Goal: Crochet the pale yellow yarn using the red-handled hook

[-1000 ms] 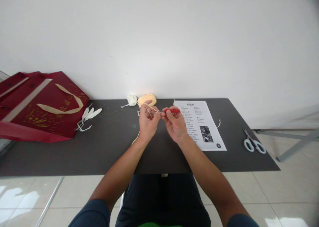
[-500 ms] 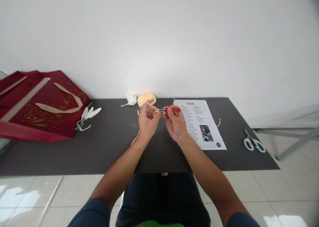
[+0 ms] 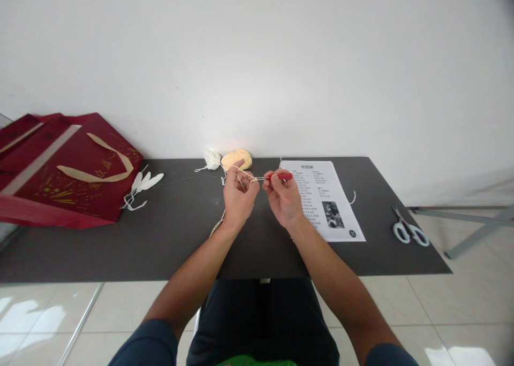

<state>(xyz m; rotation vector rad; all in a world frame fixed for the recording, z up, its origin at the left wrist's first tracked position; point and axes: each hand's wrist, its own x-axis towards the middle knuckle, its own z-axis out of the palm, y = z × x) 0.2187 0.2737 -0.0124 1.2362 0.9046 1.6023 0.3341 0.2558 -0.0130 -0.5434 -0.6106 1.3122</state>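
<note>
My right hand (image 3: 282, 197) grips a crochet hook (image 3: 286, 176) by its red handle, and the thin metal shaft points left. In my left hand (image 3: 240, 195), thumb and fingers pinch cream yarn (image 3: 236, 167) close to the hook's tip. One strand loops over the left fingers, and the yarn trails down past the wrist. A small worked bit at the left fingertips is too tiny to make out. Just behind the left hand lie a pale yellow ball of yarn (image 3: 241, 157) and a smaller white ball of yarn (image 3: 212, 159).
A printed sheet (image 3: 341, 187) lies right of my hands, partly under the right one. Scissors (image 3: 409, 231) rest near the table's (image 3: 160, 253) right edge. At left are a red gift bag (image 3: 76, 168) and white leaf-shaped pieces (image 3: 146, 182) with loose threads. A wall (image 3: 257, 77) stands behind.
My right hand with the crochet hook has shifted very slightly to the right, away from the left hand. The left hand keeps its pinch on the yarn.
</note>
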